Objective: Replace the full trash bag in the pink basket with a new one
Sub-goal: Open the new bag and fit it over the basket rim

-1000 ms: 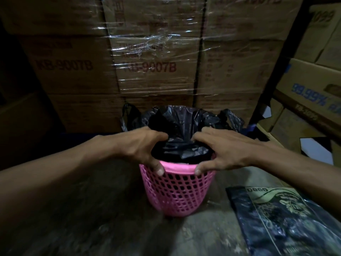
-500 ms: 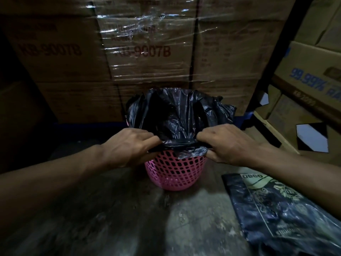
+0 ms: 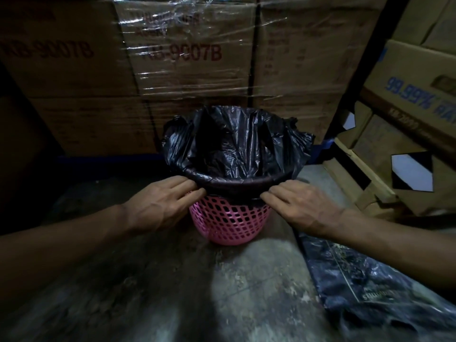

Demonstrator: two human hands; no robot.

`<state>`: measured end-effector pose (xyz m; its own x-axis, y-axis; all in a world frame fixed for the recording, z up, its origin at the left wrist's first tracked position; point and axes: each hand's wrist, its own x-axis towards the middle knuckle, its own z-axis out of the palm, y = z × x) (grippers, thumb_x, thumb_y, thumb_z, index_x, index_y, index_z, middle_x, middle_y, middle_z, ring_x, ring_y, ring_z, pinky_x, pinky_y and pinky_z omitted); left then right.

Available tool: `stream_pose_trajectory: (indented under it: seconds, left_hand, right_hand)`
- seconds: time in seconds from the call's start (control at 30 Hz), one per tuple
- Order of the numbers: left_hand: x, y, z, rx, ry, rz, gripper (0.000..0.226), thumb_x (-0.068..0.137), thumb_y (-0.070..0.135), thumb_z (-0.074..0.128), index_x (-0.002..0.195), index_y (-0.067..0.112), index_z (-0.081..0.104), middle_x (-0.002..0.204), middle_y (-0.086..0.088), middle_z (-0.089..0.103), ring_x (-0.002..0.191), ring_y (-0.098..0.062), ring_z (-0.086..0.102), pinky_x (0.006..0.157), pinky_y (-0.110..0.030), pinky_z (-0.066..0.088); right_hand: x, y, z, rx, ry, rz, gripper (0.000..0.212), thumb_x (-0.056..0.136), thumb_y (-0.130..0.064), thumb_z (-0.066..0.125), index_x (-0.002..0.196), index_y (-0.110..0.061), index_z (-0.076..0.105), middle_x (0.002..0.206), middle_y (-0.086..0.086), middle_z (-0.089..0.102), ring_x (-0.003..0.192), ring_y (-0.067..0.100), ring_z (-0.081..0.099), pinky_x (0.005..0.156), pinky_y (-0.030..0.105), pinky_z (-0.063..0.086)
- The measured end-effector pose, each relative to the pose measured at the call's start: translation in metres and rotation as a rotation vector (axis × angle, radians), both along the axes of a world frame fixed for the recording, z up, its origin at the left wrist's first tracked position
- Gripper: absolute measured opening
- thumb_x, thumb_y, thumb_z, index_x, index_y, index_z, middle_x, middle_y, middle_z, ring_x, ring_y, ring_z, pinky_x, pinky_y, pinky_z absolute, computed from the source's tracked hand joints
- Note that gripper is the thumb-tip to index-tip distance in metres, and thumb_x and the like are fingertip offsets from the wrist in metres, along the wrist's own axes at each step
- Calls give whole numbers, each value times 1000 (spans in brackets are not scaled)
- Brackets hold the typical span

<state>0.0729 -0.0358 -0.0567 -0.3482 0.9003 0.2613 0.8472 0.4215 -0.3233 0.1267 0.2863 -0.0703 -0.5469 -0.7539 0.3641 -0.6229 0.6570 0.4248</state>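
Mid-frame, fingers of my left hand (image 3: 160,206) and right hand (image 3: 306,208) pinch the black trash bag (image 3: 237,149) where it folds over the pink basket (image 3: 229,220).

We stand in what looks like a warehouse or stockroom. Ahead of us rises a wall of stacked cartons (image 3: 74,70), bound together in shiny stretch film (image 3: 197,23), and a product code (image 3: 181,54) reading "9007B" is printed in red on more than one of them. To our right a dark rack post (image 3: 355,82) runs up past more boxes (image 3: 385,154), one with blue print (image 3: 409,93) reading "99.99%". Under us lies a bare, stained concrete floor (image 3: 234,292), and the light is dim.
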Motion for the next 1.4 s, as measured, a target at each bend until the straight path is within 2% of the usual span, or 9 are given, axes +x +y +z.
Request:
stream_pose_trajectory:
  seconds: [0.47,0.6,0.73,0.87,1.03,1.13,1.23,1.3,1.4]
  left_hand:
    - [-4,0,-11,-19,-56,49,50,92,23,39,132,-1,56,134,-26,51,122,-35,50,96,-39,50]
    - [-6,-8,-7,-58,3,-18,57,103,30,19,124,3,65,125,-18,65,117,-33,61,98,-39,48]
    - [1,-8,16,-43,-44,-117,40,96,30,40,108,12,73,111,-7,70,94,-21,68,65,-30,59]
    - [-2,23,44,364,-60,-62,23,88,13,53,102,6,69,100,-9,67,80,-20,65,55,-31,56]
    - [-20,75,70,773,-316,312,32,93,16,49,123,14,61,116,-4,66,101,-13,61,88,-26,50]
    - [-44,102,65,667,-459,505,34,96,24,48,128,14,56,124,-9,64,111,-23,61,89,-28,46]
    - [-75,102,50,432,-503,709,48,98,36,43,137,7,40,143,-20,44,133,-35,41,104,-42,38]
    - [-91,88,44,333,-543,861,67,99,42,37,150,3,17,158,-23,13,148,-36,9,116,-47,20]
    - [-103,71,40,290,-562,981,76,100,46,33,153,1,1,160,-24,-2,149,-36,-5,119,-45,9]
  right_hand:
    - [-4,8,-13,11,-90,11,21,92,-4,51,107,1,65,97,16,66,84,31,62,76,41,54]
    - [-6,11,-7,50,-130,-84,30,86,-12,62,115,-5,62,95,10,72,83,30,62,74,43,54]
    - [-3,7,19,-25,-197,-48,27,85,-27,48,107,-12,56,81,7,68,61,25,62,49,34,53]
    - [-3,-17,52,-374,-121,-55,20,79,-19,49,86,-10,66,68,1,63,50,17,53,42,27,45]
    - [-45,-42,85,-944,-264,-381,22,92,-16,50,110,-12,61,92,0,64,78,14,58,68,25,41]
    - [-74,-54,85,-857,-473,-542,45,95,-24,50,138,-12,46,125,11,62,105,24,60,81,23,39]
    - [-105,-49,71,-703,-668,-692,66,97,-40,46,152,-12,21,157,14,29,142,30,31,111,35,30]
    - [-117,-33,62,-638,-725,-803,73,98,-47,39,154,-11,10,163,14,9,150,31,10,120,44,17]
    - [-125,-18,53,-601,-763,-913,75,99,-52,34,154,-11,5,163,15,1,150,33,5,120,45,14]
